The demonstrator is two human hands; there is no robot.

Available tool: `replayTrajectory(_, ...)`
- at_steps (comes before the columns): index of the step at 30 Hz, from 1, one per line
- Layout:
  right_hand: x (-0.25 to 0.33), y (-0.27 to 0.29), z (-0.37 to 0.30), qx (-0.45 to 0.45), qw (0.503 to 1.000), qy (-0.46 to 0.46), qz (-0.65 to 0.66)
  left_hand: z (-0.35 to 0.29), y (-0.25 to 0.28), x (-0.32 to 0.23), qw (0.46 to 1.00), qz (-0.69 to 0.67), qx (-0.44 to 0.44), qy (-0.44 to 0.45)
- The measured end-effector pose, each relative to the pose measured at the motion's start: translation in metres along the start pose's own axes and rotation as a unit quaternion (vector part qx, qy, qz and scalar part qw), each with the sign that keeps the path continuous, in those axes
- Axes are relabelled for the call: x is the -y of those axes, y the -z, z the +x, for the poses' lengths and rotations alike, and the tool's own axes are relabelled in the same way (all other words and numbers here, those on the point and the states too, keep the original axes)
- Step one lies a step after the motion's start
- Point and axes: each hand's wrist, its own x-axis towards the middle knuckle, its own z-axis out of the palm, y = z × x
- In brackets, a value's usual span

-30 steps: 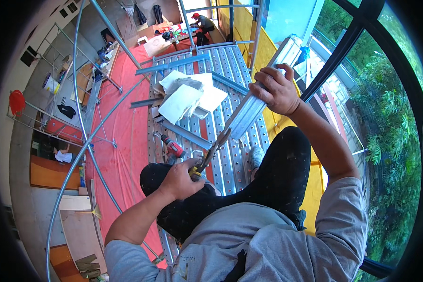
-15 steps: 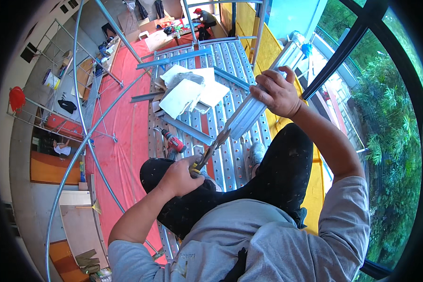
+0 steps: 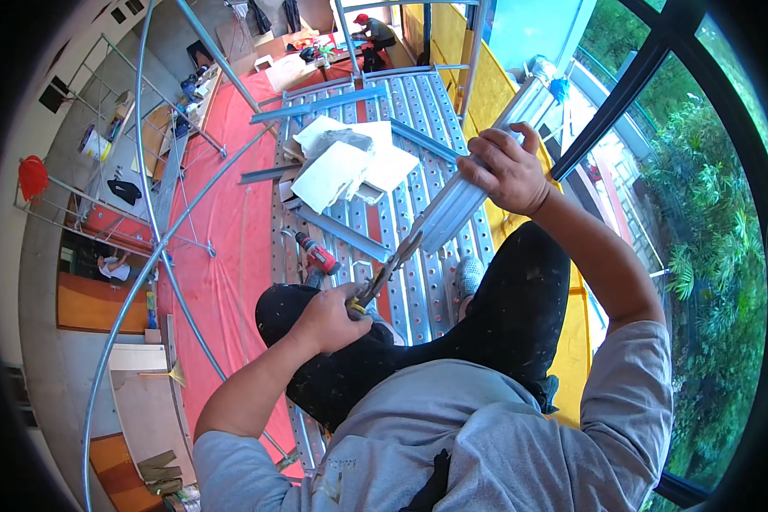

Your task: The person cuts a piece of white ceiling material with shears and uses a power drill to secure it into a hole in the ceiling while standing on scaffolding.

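Observation:
My left hand [image 3: 328,322] is closed round the yellow handles of a pair of metal snips [image 3: 386,275], low over my left knee. The snips' blades meet the near end of a long silvery metal channel [image 3: 448,215]; whether they are fully closed on it I cannot tell. My right hand [image 3: 509,173] grips that channel farther up, fingers over its top edge. The channel slants away to the upper right, toward the window. Below and left of the snips, a red and black cordless drill [image 3: 317,253] lies on the perforated metal platform [image 3: 425,294].
Broken white board pieces [image 3: 337,171] lie in a heap on the platform, with loose metal channels [image 3: 316,107] around them. Scaffold tubes [image 3: 164,247] cross at left above red sheeting [image 3: 222,282]. A dark window frame [image 3: 619,94] stands at right. A person [image 3: 374,32] bends far ahead.

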Motion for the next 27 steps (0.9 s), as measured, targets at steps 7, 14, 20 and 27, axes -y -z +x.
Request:
replayTrajectory(7,0.002,0.000,-0.002,-0.012,1.000,0.004,0.013,0.005,-0.009,0.010,0.999,0.006,-0.022,-0.039)
replayTrajectory(14,0.013,-0.008,-0.014,0.010,0.999,-0.031,0.009,0.017,-0.018,0.015,0.995,0.058,-0.069,-0.051)
replayTrajectory(20,0.011,-0.005,-0.015,0.017,0.999,-0.035,0.001,0.012,-0.018,0.013,0.997,0.032,-0.063,-0.034)
replayTrajectory(27,0.009,-0.002,-0.013,0.067,0.997,-0.043,-0.009,0.000,-0.026,0.011,0.996,0.011,-0.081,-0.024)
